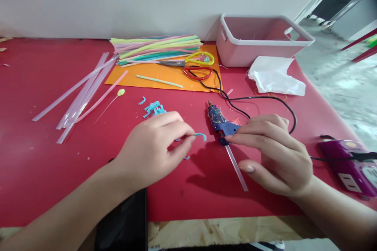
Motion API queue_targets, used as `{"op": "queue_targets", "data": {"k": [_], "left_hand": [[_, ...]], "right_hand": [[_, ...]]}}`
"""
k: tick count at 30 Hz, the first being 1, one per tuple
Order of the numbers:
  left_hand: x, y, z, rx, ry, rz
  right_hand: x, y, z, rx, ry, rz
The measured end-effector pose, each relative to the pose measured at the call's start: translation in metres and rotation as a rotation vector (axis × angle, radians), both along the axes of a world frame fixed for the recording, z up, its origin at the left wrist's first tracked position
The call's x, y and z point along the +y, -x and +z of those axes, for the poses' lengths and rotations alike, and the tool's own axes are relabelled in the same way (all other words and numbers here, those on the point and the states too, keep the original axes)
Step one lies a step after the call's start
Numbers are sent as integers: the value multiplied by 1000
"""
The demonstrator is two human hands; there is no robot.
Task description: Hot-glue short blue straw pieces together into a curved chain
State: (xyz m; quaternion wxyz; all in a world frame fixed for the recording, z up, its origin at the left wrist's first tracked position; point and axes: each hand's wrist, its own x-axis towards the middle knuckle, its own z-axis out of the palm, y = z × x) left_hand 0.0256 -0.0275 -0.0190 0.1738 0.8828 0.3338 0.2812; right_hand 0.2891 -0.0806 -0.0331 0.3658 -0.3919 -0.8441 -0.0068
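Observation:
Between the thumb and fingertips of my left hand is a short curved blue pipe-cleaner piece. More cut blue pieces lie in a small pile just beyond that hand. A dark blue glue gun lies on the red table with its nozzle pointing away and a clear glue stick out of its back. My right hand is at the glue gun's handle, fingers touching it, thumb apart near the glue stick.
Behind are colored pipe cleaners, scissors on an orange sheet, and a pink bin. Glue sticks lie left, a purple power strip right. A black cord loops behind the gun. A dark phone-like object sits at the front edge.

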Motion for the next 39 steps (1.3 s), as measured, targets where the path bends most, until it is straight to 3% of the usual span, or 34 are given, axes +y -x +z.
{"op": "queue_targets", "data": {"k": [3,7,9,13,20,27,33,39], "left_hand": [[-5,16,1,193,-14,77],[-18,23,-14,399,-100,105],[-22,22,-20,440,-175,155],[-24,22,-18,466,-121,184],[7,31,5,390,-24,327],[41,28,3,516,-10,252],[43,23,-6,561,-37,304],[40,24,-2,479,-64,382]], "right_hand": [[1,-1,-1,27,-11,-10],[3,0,-2,32,-17,-28],[4,0,-3,41,-16,-35],[4,-1,-2,67,-4,-20],[4,-2,-3,69,-2,-22],[7,-4,-3,89,1,-58],[7,-6,-3,68,0,-29],[7,-6,-4,60,-5,-30]]}}
